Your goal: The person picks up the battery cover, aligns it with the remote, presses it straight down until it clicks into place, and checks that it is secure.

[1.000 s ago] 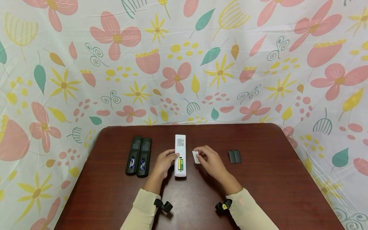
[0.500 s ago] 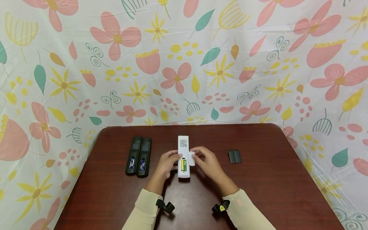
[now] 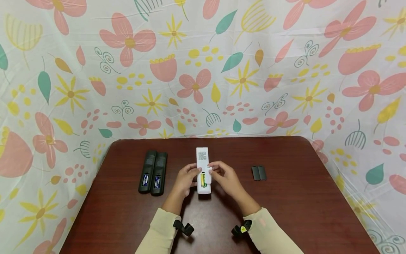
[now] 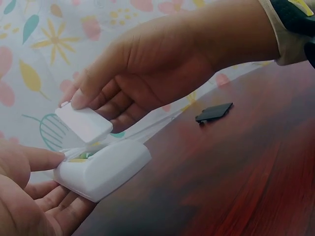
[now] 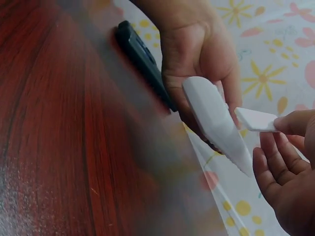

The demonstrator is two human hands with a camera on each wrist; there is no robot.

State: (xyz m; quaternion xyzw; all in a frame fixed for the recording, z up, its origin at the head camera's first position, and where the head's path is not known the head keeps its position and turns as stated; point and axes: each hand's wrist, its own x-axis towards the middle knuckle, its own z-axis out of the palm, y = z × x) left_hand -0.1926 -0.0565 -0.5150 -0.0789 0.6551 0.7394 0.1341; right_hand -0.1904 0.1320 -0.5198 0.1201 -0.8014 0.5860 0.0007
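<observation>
Partly hidden | batteries (image 3: 202, 179): by white lid (image 4: 84, 124) | left hand (image 3: 184, 179): by white remote (image 3: 202, 160)

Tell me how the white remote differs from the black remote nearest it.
Pose: the white remote is held in the left grip; the black remote lies on the table.
Batteries: the white remote shows yellow-green batteries; the black remote shows blue batteries.
Cover: in the head view, the white cover overlaps part of the white remote; no cover overlaps the black remote.
Shared: both are long and narrow, with batteries visible.
</observation>
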